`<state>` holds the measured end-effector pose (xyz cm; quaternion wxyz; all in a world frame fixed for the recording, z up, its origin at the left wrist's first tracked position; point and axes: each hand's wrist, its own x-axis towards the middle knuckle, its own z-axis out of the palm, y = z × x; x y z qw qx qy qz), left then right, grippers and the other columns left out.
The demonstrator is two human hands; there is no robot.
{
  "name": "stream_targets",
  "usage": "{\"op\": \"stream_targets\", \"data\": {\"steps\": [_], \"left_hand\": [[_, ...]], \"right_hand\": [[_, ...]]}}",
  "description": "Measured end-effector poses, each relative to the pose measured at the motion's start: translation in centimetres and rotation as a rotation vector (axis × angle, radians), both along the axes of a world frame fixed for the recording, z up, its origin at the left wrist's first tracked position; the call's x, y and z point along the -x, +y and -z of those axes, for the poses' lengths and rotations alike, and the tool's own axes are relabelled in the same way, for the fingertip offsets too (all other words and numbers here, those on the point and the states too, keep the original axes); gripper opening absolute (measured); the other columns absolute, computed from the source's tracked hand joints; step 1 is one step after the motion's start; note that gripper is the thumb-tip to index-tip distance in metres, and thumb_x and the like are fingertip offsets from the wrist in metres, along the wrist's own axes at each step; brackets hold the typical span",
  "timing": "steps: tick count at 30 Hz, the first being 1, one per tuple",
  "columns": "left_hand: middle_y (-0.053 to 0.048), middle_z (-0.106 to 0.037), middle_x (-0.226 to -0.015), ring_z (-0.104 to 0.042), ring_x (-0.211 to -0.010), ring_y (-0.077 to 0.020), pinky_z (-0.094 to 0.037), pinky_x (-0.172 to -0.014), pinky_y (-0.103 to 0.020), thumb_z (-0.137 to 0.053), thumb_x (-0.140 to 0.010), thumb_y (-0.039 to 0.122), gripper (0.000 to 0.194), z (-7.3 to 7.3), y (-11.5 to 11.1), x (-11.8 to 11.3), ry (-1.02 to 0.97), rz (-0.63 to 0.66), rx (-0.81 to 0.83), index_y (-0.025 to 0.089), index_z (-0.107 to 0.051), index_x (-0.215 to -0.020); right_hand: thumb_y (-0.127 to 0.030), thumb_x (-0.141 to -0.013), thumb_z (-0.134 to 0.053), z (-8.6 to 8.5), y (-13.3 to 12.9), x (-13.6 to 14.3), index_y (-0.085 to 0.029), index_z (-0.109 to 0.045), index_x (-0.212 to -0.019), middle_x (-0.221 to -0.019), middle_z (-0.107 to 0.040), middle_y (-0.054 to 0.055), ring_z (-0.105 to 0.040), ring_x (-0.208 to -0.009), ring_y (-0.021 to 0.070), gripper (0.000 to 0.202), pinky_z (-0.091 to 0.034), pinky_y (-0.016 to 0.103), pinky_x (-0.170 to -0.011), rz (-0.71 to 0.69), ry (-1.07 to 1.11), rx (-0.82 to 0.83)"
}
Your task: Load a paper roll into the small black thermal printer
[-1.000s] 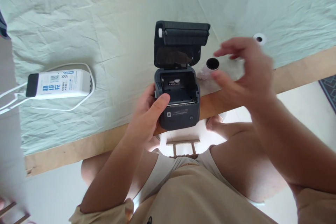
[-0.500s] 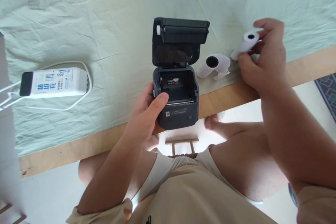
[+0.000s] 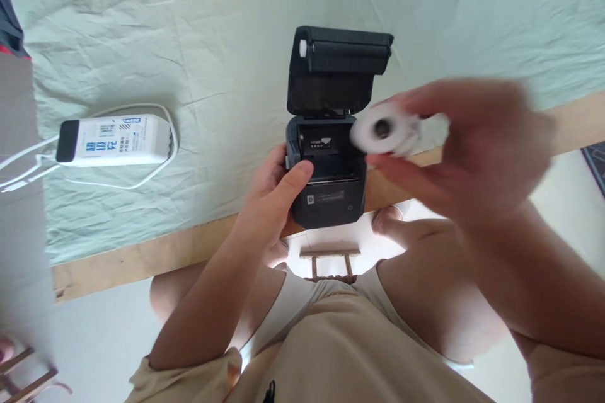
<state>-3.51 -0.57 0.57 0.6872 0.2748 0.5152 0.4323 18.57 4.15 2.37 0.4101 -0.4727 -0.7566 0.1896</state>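
Note:
A small dark printer (image 3: 331,201) stands at the table's front edge with its lid (image 3: 338,69) raised, its inner compartment showing. My left hand (image 3: 278,195) grips the printer's left side, the thumb over the rim of the compartment. Just right of the compartment, my right hand (image 3: 477,145), blurred by motion, pinches a white paper roll (image 3: 378,132) between thumb and fingers. The roll's hollow core faces the camera. Part of the white paper behind it is hidden by the hand.
On the left of the green cloth (image 3: 227,25) lies a white power strip or charger (image 3: 118,140) with a looped white cable. The wooden table edge (image 3: 142,252) runs in front of my legs. A dark item (image 3: 10,19) shows at the upper left.
My right hand has lifted the white paper roll and brought it left, beside the printer's compartment. My left hand still holds the printer. The view has shifted slightly.

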Motion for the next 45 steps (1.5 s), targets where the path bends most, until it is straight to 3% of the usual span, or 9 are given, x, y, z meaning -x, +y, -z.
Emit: {"op": "stream_targets", "data": {"steps": [5, 16, 20, 24, 28, 33, 36, 41, 45], "left_hand": [[-0.002, -0.073, -0.089, -0.07, -0.068, -0.0152, -0.056, -0.052, -0.02, -0.087, -0.085, 0.046, 0.043, -0.4, -0.2, -0.2, -0.006, -0.014, -0.007, 0.023, -0.072, -0.119], [0.002, -0.069, -0.085, -0.065, -0.065, -0.01, -0.052, -0.05, -0.015, -0.086, -0.086, 0.038, 0.03, -0.5, -0.1, -0.3, -0.082, -0.04, 0.029, 0.024, -0.075, -0.111], [0.002, -0.066, -0.078, -0.061, -0.062, -0.0093, -0.052, -0.051, -0.017, -0.084, -0.087, 0.05, 0.032, 0.1, 0.0, -0.1, -0.092, -0.05, -0.03, 0.021, -0.073, -0.095], [0.002, -0.07, -0.085, -0.069, -0.07, -0.0135, -0.052, -0.052, -0.019, -0.089, -0.081, 0.038, 0.047, 0.1, 0.1, 0.0, -0.053, -0.008, -0.064, 0.024, -0.068, -0.121], [-0.003, -0.078, -0.108, -0.077, -0.102, -0.024, -0.064, -0.078, -0.028, -0.093, -0.07, 0.022, 0.079, -0.5, 0.1, -0.3, 0.026, -0.004, -0.084, 0.025, -0.057, -0.141], [-0.007, -0.079, -0.119, -0.077, -0.112, -0.0302, -0.066, -0.087, -0.035, -0.09, -0.069, 0.019, 0.091, -0.9, 0.0, -0.4, 0.093, 0.015, -0.061, 0.025, -0.052, -0.151], [-0.01, -0.077, -0.127, -0.075, -0.12, -0.0334, -0.066, -0.088, -0.036, -0.092, -0.069, 0.022, 0.094, -0.7, 0.1, -0.1, 0.102, 0.03, -0.085, 0.024, -0.05, -0.154], [-0.013, -0.074, -0.135, -0.073, -0.124, -0.0336, -0.065, -0.09, -0.034, -0.094, -0.071, 0.025, 0.095, -0.4, 0.2, 0.1, 0.117, 0.071, -0.132, 0.022, -0.049, -0.155], [-0.011, -0.075, -0.132, -0.074, -0.12, -0.0319, -0.065, -0.09, -0.034, -0.094, -0.072, 0.023, 0.09, -0.6, 0.0, 0.0, 0.125, 0.065, -0.12, 0.023, -0.052, -0.151]], "right_hand": [[-0.016, -0.096, -0.068, 0.1, -0.9, 3.2, -0.029, -0.064, -0.102, -0.092, -0.082, -0.006, -0.076, -0.077, 0.0172, 0.014, -0.049, 0.036, -0.069, -0.064, -0.216, -0.336], [-0.006, -0.09, -0.061, 0.6, -0.5, 2.5, -0.027, -0.053, -0.081, -0.091, -0.081, -0.007, -0.075, -0.082, 0.0188, 0.024, -0.046, 0.039, -0.072, -0.167, -0.208, -0.359], [-0.008, -0.088, -0.068, 0.6, -1.4, 2.3, -0.026, -0.052, -0.082, -0.087, -0.079, -0.006, -0.068, -0.076, 0.0165, 0.024, -0.043, 0.039, -0.068, -0.301, -0.147, -0.392], [-0.007, -0.091, -0.067, 1.5, -2.1, 2.4, -0.026, -0.053, -0.08, -0.086, -0.078, -0.007, -0.069, -0.08, 0.014, 0.026, -0.044, 0.038, -0.069, -0.369, -0.175, -0.427], [-0.027, -0.099, -0.066, 1.8, -2.2, 2.5, -0.025, -0.056, -0.081, -0.087, -0.076, -0.003, -0.07, -0.086, 0.0166, 0.021, -0.046, 0.039, -0.073, -0.409, -0.163, -0.397], [-0.021, -0.095, -0.064, 0.9, -1.7, 1.9, -0.028, -0.059, -0.094, -0.092, -0.073, 0.001, -0.066, -0.078, 0.0175, 0.009, -0.051, 0.039, -0.071, -0.182, -0.019, -0.376], [-0.018, -0.09, -0.066, 0.6, -1.0, 1.4, -0.031, -0.06, -0.104, -0.104, -0.071, 0.005, -0.071, -0.1, 0.0254, 0.02, -0.056, 0.041, -0.073, -0.03, 0.012, -0.385], [-0.021, -0.092, -0.058, 0.7, 0.1, 1.2, -0.034, -0.049, -0.134, -0.139, -0.062, 0.008, -0.055, -0.151, 0.0324, 0.045, -0.061, 0.04, -0.077, -0.061, 0.002, -0.203], [-0.027, -0.091, -0.062, 0.2, 0.2, 1.2, -0.031, -0.05, -0.131, -0.141, -0.06, 0.009, -0.067, -0.133, 0.0282, 0.042, -0.058, 0.033, -0.069, -0.093, 0.101, -0.163]]}}
